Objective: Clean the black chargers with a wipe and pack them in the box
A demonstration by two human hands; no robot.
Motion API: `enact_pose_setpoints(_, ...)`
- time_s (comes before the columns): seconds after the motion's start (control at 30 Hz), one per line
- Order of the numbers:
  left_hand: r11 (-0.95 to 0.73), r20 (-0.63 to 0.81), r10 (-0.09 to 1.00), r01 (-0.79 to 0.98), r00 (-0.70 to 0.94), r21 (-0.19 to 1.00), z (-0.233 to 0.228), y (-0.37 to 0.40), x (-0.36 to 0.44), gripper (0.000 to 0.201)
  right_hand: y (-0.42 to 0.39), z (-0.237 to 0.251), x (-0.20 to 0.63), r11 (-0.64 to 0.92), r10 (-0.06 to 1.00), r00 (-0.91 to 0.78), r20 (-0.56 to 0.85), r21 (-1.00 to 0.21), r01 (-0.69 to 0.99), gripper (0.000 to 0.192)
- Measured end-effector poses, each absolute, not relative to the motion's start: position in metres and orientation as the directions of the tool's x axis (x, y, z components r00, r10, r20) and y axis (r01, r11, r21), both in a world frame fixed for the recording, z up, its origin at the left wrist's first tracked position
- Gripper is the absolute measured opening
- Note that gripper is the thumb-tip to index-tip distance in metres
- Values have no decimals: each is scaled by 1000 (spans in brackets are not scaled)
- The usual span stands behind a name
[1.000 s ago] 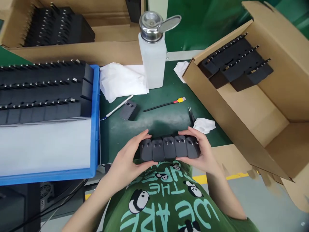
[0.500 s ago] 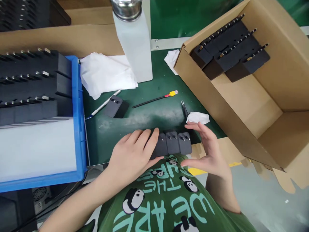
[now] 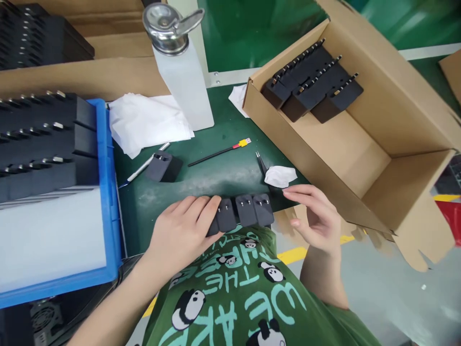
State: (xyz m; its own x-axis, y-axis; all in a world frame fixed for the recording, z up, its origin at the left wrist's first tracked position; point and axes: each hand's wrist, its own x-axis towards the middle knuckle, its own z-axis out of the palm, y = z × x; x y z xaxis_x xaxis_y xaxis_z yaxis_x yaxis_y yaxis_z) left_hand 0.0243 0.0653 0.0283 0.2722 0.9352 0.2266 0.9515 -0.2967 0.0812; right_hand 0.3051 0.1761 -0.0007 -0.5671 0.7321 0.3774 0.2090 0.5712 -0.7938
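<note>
Three visible black plastic plug adapters (image 3: 245, 214) are lying butted in a row; left hand (image 3: 182, 231) is gripping one end, right hand (image 3: 312, 217) hovering released, bracing alignment.

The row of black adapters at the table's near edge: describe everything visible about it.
The row of black adapters lies at the near edge of the green table, side by side, prong faces up. They look like matte plastic blocks with small metal prongs. Three show fully; the left hand lies over the row's left end, hiding the rest. The right hand is open beside the right end, apparently not touching it.
</note>
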Motion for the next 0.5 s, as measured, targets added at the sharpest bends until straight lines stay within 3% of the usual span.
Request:
enact_pose_setpoints(0.1, -261, 290, 937, 943, 196, 206, 29, 61, 20, 43, 179, 0, 303, 599, 758, -537, 369, -721, 349, 38)
enact_pose_setpoints(0.23, -82, 340, 939, 921, -57, 381, 36, 49, 16, 51, 188, -7, 294, 666, 745, -494, 448, -534, 520, 39)
enact_pose_setpoints(0.33, -19, 334, 936, 935, -108, 355, 38, 44, 16, 57, 191, -12, 292, 658, 753, -455, 476, -531, 534, 38)
enact_pose_setpoints(0.5, -121, 277, 959, 964, 52, 236, 30, 47, 20, 52, 188, -21, 291, 648, 761, -445, 472, -565, 511, 41)
